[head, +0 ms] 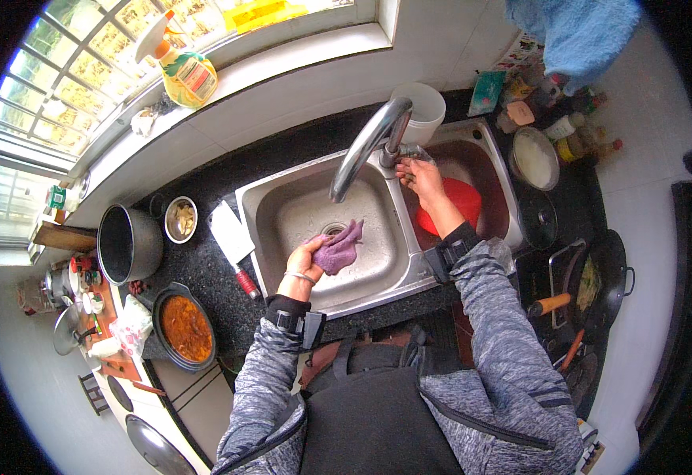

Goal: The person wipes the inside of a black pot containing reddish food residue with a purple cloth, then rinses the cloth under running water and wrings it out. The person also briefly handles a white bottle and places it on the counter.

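Observation:
My left hand (pixel 303 266) grips a purple cloth (pixel 340 249) above the left basin of a stainless steel double sink (pixel 275 208). The cloth hangs folded from my fingers, near the drain (pixel 334 229). My right hand (pixel 422 181) is beside the base of the chrome faucet (pixel 370 142), over the right basin. Its fingers are loosely bent and hold nothing I can make out; whether they touch the faucet is unclear. No water stream shows under the spout. Below that hand, a red plastic basin (pixel 456 205) sits in the right bowl, partly covered by my wrist.
A cleaver (pixel 231 234) with a red handle lies left of the sink. Nearby are a bowl of pale pieces (pixel 181 219), a deep pot (pixel 126 243) and a pot of reddish stew (pixel 185 329). Behind the faucet stands a white bucket (pixel 426 107). A wok (pixel 610 279) is at right.

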Tool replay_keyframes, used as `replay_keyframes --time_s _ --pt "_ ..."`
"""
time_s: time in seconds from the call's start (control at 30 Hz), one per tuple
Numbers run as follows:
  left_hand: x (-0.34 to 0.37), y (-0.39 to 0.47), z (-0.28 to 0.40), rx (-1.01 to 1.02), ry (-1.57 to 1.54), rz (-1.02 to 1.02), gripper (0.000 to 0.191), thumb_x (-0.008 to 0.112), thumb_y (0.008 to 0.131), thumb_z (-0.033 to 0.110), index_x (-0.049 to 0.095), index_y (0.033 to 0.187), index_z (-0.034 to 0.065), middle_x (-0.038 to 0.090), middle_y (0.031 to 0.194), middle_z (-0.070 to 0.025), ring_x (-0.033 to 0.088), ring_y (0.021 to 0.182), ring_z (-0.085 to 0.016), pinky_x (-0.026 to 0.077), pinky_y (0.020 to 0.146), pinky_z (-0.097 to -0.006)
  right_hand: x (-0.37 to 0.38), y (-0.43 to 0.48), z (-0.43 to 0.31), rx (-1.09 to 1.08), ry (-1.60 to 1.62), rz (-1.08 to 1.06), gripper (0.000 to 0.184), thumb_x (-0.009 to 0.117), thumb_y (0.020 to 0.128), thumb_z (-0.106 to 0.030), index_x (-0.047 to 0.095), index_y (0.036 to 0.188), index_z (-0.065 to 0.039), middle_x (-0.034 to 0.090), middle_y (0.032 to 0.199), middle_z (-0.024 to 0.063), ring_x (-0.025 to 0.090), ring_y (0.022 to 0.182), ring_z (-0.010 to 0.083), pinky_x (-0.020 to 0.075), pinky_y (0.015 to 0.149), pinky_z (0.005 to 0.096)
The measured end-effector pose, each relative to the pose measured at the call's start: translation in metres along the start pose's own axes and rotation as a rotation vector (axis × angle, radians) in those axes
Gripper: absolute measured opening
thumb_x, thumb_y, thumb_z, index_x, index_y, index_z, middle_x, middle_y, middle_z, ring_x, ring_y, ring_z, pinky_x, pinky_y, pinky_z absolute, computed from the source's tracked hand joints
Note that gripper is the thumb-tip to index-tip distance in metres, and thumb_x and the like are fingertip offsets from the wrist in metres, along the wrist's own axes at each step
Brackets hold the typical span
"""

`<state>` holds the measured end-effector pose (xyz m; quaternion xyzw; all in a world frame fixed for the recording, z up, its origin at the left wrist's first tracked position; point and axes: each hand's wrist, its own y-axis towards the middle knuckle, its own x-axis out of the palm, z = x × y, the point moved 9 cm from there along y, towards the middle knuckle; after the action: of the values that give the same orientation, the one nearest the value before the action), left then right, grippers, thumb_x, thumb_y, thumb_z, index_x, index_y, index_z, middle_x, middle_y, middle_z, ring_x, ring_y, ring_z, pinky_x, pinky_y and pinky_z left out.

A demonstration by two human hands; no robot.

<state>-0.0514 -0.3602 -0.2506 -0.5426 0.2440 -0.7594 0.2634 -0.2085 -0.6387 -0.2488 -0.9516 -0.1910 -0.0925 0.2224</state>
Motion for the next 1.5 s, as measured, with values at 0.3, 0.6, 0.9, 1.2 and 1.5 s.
replay_keyframes --time_s 0.3,0.6,0.9,1.2,1.5 --pt "-0.014 0.021 -0.004 0.013 0.060 -0.002 0.022 0.045 0.091 0.003 0.048 0.112 -0.0052 0.057 0.110 -0.0235 0.058 0.100 -0.039 0.048 0.086 -0.0589 0.030 -0.020 0.022 -0.028 -0.280 -0.200 0.025 0.052 0.090 -0.014 0.060 0.110 -0.001 0.066 0.091 0.0069 0.060 0.073 0.0128 0.0485 0.065 0.0269" --pt "-0.057 0.042 -0.007 0.160 0.029 0.180 0.026 0.050 0.082 -0.007 0.050 0.108 -0.0015 0.059 0.102 -0.0136 0.061 0.091 -0.029 0.051 0.082 -0.0423 0.161 -0.100 0.138 -0.019 -0.580 -0.295 0.016 0.057 0.085 -0.012 0.065 0.093 0.000 0.067 0.082 0.0068 0.061 0.078 0.0150 0.0493 0.073 0.0311" --pt "-0.039 0.016 -0.005 0.140 -0.105 0.098 0.021 0.051 0.080 -0.007 0.050 0.100 0.0002 0.059 0.099 -0.0150 0.060 0.090 -0.033 0.051 0.081 -0.0475 0.166 -0.095 0.188 0.355 -0.153 -0.393 0.036 0.048 0.094 -0.038 0.061 0.095 -0.004 0.066 0.090 0.0082 0.062 0.079 0.0179 0.0483 0.070 0.0308" --pt "-0.036 0.022 0.007 0.141 -0.099 0.072 0.012 0.054 0.083 -0.001 0.052 0.094 0.0033 0.061 0.097 -0.0143 0.061 0.086 -0.030 0.053 0.075 -0.0440 0.149 -0.129 0.176 0.648 -0.226 -0.387 0.049 0.039 0.094 -0.052 0.061 0.107 -0.010 0.061 0.089 -0.0015 0.054 0.075 0.0107 0.0425 0.065 0.0221" --pt "-0.106 0.087 -0.034 0.031 0.169 0.432 0.025 0.049 0.091 0.027 0.058 0.103 0.0075 0.063 0.098 -0.0109 0.061 0.091 -0.028 0.050 0.081 -0.0484 0.121 -0.087 0.149 -0.039 -0.895 -0.130 0.031 0.066 0.077 -0.024 0.058 0.096 0.000 0.062 0.093 0.0163 0.061 0.088 0.0294 0.0482 0.075 0.0400"
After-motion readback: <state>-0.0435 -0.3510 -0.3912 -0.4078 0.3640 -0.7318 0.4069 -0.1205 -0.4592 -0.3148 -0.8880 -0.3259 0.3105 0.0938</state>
